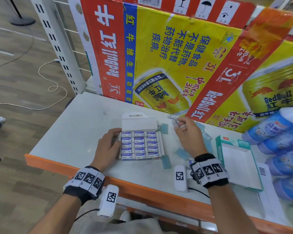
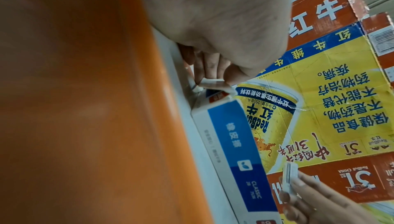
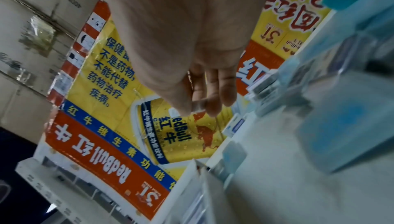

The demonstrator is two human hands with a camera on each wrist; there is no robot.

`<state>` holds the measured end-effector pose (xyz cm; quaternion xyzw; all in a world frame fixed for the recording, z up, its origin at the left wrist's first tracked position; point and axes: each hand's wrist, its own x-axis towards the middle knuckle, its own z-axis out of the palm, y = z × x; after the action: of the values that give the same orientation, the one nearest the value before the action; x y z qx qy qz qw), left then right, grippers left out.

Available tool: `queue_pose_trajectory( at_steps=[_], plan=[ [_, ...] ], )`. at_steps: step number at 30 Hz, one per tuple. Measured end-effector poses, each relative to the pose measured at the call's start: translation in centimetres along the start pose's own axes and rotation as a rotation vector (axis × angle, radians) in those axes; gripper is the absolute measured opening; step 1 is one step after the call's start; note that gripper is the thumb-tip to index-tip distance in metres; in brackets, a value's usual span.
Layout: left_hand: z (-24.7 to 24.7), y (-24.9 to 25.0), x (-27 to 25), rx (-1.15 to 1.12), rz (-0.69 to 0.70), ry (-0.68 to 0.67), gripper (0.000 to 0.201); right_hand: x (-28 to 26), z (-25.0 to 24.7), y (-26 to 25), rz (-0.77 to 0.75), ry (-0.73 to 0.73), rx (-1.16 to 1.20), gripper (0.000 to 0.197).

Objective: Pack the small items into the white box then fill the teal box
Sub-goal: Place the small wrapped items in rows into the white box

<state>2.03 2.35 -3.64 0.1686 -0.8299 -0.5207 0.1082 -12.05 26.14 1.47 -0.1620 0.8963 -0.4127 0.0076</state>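
Observation:
The white box lies with its lid open in the middle of the shelf, and rows of blue-and-white erasers fill it. My left hand grips the box's left side, its fingers pinching a side flap. My right hand is raised just right of the lid and pinches a small wrapped eraser between thumb and fingertips. Several loose light-blue erasers lie around the box. The teal box lies open to the right with nothing visible inside.
Large Red Bull cartons stand along the back of the white shelf. Blue bottles are stacked at the far right. The shelf has an orange front edge. A white shelf upright stands at the left.

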Motion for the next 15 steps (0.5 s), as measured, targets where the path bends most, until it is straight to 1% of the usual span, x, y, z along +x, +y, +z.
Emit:
queue_pose_trajectory(
  at_steps=[3,10,15],
  plan=[
    [0.1,0.0,0.0,0.012,-0.02,0.005,0.049,0.0,1.3,-0.8,-0.069,-0.081,0.007,0.011],
    [0.2,0.3,0.4,0.079,-0.03,0.016,0.05,0.1,3.6,-1.1,-0.093,-0.243,0.019,0.022],
    [0.3,0.4,0.3,0.121,-0.06,0.036,0.048,-0.2,3.9,-0.3,-0.096,-0.291,0.032,0.023]
  ],
)
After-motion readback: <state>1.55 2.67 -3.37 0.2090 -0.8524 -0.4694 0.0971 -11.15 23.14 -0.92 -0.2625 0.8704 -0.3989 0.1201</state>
